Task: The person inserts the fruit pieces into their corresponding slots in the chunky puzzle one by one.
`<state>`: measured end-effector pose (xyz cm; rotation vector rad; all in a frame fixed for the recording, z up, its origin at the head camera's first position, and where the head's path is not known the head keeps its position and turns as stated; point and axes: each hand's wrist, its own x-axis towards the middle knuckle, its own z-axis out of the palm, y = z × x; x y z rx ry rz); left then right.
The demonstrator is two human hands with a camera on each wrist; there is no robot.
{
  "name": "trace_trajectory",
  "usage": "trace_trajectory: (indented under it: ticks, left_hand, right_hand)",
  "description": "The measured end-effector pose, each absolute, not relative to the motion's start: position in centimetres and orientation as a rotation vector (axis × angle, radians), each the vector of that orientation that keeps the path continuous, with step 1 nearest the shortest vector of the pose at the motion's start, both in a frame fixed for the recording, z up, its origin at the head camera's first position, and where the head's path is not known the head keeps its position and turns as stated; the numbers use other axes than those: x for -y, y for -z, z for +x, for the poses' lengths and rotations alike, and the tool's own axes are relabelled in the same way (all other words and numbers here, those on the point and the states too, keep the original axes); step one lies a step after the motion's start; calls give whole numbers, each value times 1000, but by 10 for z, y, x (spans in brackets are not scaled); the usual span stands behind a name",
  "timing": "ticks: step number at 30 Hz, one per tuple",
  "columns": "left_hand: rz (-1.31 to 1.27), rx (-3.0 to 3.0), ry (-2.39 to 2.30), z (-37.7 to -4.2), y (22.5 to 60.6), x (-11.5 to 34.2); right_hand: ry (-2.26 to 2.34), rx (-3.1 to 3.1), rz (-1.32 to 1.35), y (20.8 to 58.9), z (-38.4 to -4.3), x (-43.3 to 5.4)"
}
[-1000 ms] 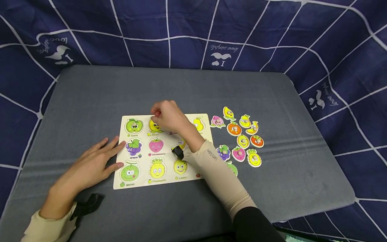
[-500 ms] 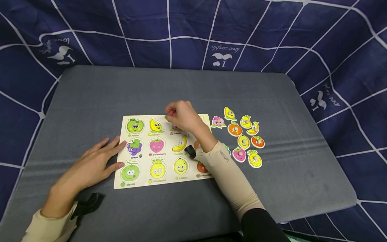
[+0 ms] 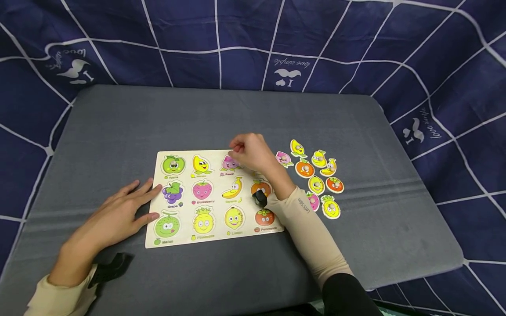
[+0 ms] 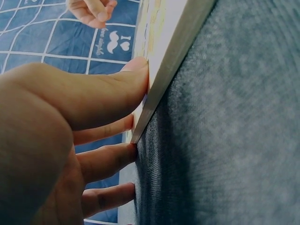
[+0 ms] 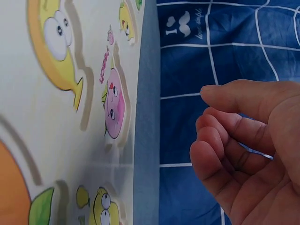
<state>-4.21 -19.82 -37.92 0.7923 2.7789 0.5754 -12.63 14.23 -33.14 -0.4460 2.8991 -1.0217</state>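
One puzzle board (image 3: 217,175) lies flat on the grey surface (image 3: 237,114), with loose fruit pieces (image 3: 316,185) clustered just beside its right edge and plenty of room stretching past its far edge to the blue curtain (image 3: 245,35). My left hand (image 3: 114,215) is spread, thumb and fingertips against the board's left edge; my empty right hand (image 3: 253,151) hangs above the board near the printed peach (image 3: 230,163), its fingers loosely curled and its thumb apart from them.
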Motion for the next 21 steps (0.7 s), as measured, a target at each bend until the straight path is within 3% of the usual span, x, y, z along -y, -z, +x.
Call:
trace_trajectory:
  ticks: [21]
  left_hand:
    - [779, -2780, -599, -42, 380, 198]
  right_hand:
    - [1012, -2949, -356, 336, -124, -181]
